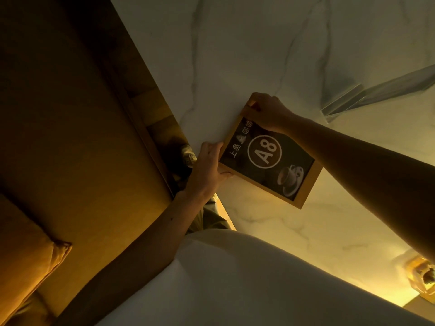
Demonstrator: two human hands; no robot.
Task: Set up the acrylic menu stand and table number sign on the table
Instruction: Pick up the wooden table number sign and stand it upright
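Observation:
The table number sign (270,158) is a dark panel in a wooden frame, printed with "A8" in a white circle and a coffee cup picture. It lies tilted over the white marble table (235,67), near the table's left edge. My left hand (208,168) grips the frame's near-left corner. My right hand (268,111) pinches its far corner. The clear acrylic menu stand (372,95) lies on its side at the right, apart from both hands.
A brown sofa seat (70,114) with a cushion (35,262) runs along the table's left edge. A lit glass object (421,278) sits at the lower right of the table. My white top (235,290) fills the bottom.

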